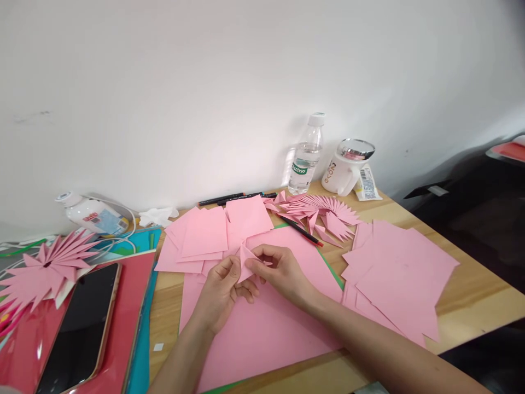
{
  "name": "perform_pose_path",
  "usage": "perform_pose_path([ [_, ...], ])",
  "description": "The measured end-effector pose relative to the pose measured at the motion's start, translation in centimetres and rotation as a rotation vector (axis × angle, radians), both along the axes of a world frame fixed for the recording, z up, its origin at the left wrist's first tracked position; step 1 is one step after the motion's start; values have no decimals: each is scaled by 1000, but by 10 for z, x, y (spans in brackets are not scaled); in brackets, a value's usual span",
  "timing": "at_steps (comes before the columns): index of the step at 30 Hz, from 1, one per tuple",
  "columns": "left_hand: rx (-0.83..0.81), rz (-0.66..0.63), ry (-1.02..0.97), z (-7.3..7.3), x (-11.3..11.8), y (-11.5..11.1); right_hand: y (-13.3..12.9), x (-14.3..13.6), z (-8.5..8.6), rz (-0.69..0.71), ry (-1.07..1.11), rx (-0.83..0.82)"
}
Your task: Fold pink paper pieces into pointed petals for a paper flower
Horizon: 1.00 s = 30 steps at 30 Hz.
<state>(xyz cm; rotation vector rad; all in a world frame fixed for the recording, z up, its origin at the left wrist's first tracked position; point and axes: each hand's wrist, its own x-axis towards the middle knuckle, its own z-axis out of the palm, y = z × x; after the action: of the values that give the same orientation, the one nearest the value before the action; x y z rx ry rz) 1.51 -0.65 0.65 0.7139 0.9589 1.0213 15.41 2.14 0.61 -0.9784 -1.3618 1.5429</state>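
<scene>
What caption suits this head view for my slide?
Both hands, left hand and right hand, fold a small pink paper piece over a wooden table.

Bare wood [471, 295] at right; bottle [305, 156], mug [344, 167] along the far edge

Phone [77, 328] and paper fan [41, 268] cut off left.
</scene>
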Motion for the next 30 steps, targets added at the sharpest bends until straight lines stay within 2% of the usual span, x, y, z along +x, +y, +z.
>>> perform_pose_path([
  [6, -20, 27, -40, -1, 1, 1, 0, -1, -2, -52, 87, -50],
  [18, 3, 53, -4, -2, -4, 1, -1, 0, -1, 9, 103, -35],
  [26, 83, 39, 74, -2, -5, 1, -2, -1, 0, 13, 138, -62],
  [30, 185, 130, 218, 0, -2, 0, -2, -2, 0, 16, 151, -113],
])
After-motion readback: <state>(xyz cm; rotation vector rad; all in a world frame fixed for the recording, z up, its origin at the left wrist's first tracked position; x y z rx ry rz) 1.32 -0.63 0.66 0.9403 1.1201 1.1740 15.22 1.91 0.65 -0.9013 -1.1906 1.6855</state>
